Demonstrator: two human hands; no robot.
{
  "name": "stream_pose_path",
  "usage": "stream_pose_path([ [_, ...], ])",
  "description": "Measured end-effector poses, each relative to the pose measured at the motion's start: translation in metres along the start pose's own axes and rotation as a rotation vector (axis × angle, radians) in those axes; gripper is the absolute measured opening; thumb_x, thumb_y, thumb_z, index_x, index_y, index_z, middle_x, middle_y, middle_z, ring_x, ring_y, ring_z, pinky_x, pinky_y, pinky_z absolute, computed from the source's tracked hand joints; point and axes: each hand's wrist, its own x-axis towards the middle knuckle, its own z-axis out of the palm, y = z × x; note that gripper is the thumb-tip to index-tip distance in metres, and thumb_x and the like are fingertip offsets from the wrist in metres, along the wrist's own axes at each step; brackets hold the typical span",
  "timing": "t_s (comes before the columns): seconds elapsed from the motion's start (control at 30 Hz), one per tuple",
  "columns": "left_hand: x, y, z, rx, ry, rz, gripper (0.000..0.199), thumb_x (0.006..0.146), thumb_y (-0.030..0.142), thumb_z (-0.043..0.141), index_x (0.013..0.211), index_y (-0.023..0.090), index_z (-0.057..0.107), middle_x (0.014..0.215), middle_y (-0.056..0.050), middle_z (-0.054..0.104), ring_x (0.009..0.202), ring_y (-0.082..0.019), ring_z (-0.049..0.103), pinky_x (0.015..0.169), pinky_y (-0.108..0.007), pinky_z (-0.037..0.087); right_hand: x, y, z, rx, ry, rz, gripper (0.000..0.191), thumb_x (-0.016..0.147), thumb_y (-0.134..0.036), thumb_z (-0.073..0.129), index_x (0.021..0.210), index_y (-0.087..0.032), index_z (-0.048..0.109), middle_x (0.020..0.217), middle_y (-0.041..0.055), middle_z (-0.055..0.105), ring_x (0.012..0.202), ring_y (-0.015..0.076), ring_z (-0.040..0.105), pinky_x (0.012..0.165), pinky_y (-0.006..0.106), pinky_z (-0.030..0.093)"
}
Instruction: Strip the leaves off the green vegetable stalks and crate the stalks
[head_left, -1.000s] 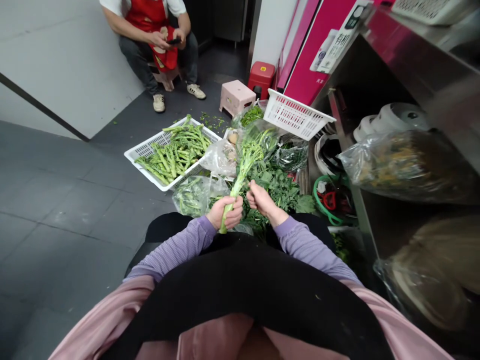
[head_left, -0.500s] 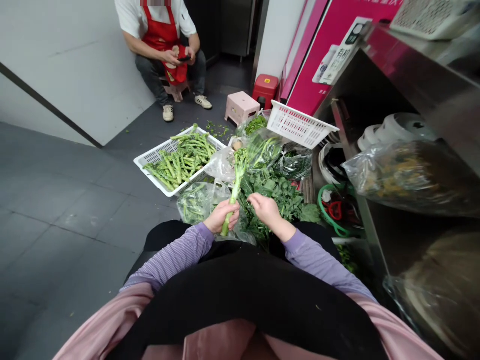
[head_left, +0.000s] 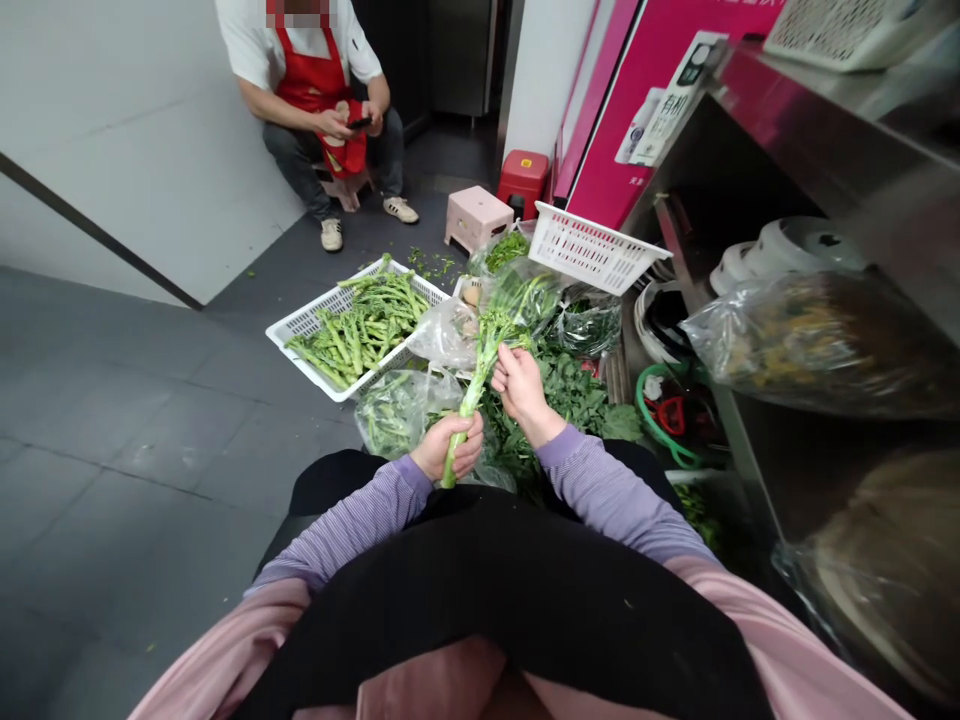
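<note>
My left hand [head_left: 450,446] is wrapped round the thick lower end of a green vegetable stalk [head_left: 475,388] with a bushy, budded top. The stalk leans up and away from my lap. Fingers pinched together, my right hand [head_left: 520,388] is at the leafy upper part of the same stalk; its fingertips partly hide what they grip. Beneath both hands lies a pile of leafy greens [head_left: 574,390]. To the left, a white basket [head_left: 300,322] holds many similar stalks, and a clear plastic bag of greens [head_left: 397,408] rests in front of it.
A tilted white basket [head_left: 592,252] stands behind the greens. Metal shelving [head_left: 739,400] with bagged goods rises on my right, above a green-rimmed basket [head_left: 667,445]. A pink stool [head_left: 480,218] and a red stool [head_left: 523,178] are farther back. A person in a red apron [head_left: 311,80] sits holding a phone.
My right hand has moved up and left from beside the stalk to its leafy top and now pinches there. The left hand keeps its hold on the stalk.
</note>
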Motion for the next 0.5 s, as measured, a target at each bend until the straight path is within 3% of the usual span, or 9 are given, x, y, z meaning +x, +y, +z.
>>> stream_pose_path([
  [0.07, 0.002, 0.000, 0.002, 0.184, 0.144, 0.045, 0.026, 0.078, 0.037, 0.057, 0.071, 0.018, 0.039, 0.042, 0.008, 0.039, 0.028, -0.007, 0.034, 0.028, -0.018, 0.030, -0.006, 0.003, -0.006, -0.228, 0.010, -0.201, 0.036, 0.075, -0.049, 0.060, 0.069, -0.022, 0.038, 0.051, -0.0088, 0.033, 0.044, 0.0065, 0.030, 0.043, 0.021, 0.029],
  [0.13, 0.005, 0.000, 0.002, 0.363, 0.307, 0.099, 0.025, 0.078, 0.036, 0.058, 0.076, 0.019, 0.040, 0.045, 0.008, 0.043, 0.030, -0.008, 0.038, 0.031, -0.018, 0.030, -0.016, 0.006, -0.013, -0.498, -0.127, -0.393, 0.029, 0.073, -0.043, 0.063, 0.067, -0.021, 0.045, 0.056, -0.0038, 0.045, 0.052, 0.0091, 0.042, 0.053, 0.024, 0.037],
  [0.2, 0.008, 0.001, 0.001, 0.553, 0.456, 0.117, 0.023, 0.079, 0.037, 0.056, 0.079, 0.019, 0.041, 0.045, 0.009, 0.043, 0.031, -0.008, 0.039, 0.034, -0.019, 0.031, -0.023, 0.007, -0.017, -0.670, -0.199, -0.460, 0.023, 0.075, -0.038, 0.061, 0.066, -0.020, 0.049, 0.058, -0.0015, 0.050, 0.056, 0.0108, 0.045, 0.059, 0.025, 0.040],
  [0.33, 0.010, 0.002, -0.008, 1.119, 0.754, 0.113, 0.020, 0.080, 0.035, 0.054, 0.089, 0.018, 0.051, 0.061, 0.002, 0.057, 0.053, -0.013, 0.056, 0.053, -0.022, 0.042, -0.014, 0.001, -0.021, -0.630, -0.015, -0.334, 0.017, 0.080, -0.035, 0.051, 0.076, -0.019, 0.052, 0.056, -0.0044, 0.046, 0.054, 0.0106, 0.043, 0.057, 0.024, 0.039],
  [0.4, 0.009, 0.002, -0.011, 1.402, 0.839, 0.056, 0.022, 0.082, 0.037, 0.052, 0.092, 0.017, 0.054, 0.075, -0.004, 0.064, 0.072, -0.018, 0.062, 0.064, -0.026, 0.044, 0.000, -0.006, -0.021, -0.566, -0.091, -0.252, 0.016, 0.076, -0.033, 0.056, 0.083, -0.019, 0.052, 0.056, -0.0066, 0.044, 0.053, 0.0096, 0.042, 0.056, 0.023, 0.039],
  [0.5, 0.008, 0.001, -0.012, 1.674, 0.879, -0.063, 0.025, 0.085, 0.038, 0.048, 0.096, 0.016, 0.054, 0.085, -0.010, 0.065, 0.083, -0.024, 0.064, 0.071, -0.030, 0.044, 0.017, -0.010, -0.018, -0.483, -0.157, -0.149, 0.022, 0.072, -0.032, 0.061, 0.088, -0.019, 0.051, 0.055, -0.0082, 0.043, 0.050, 0.0086, 0.039, 0.055, 0.022, 0.038],
])
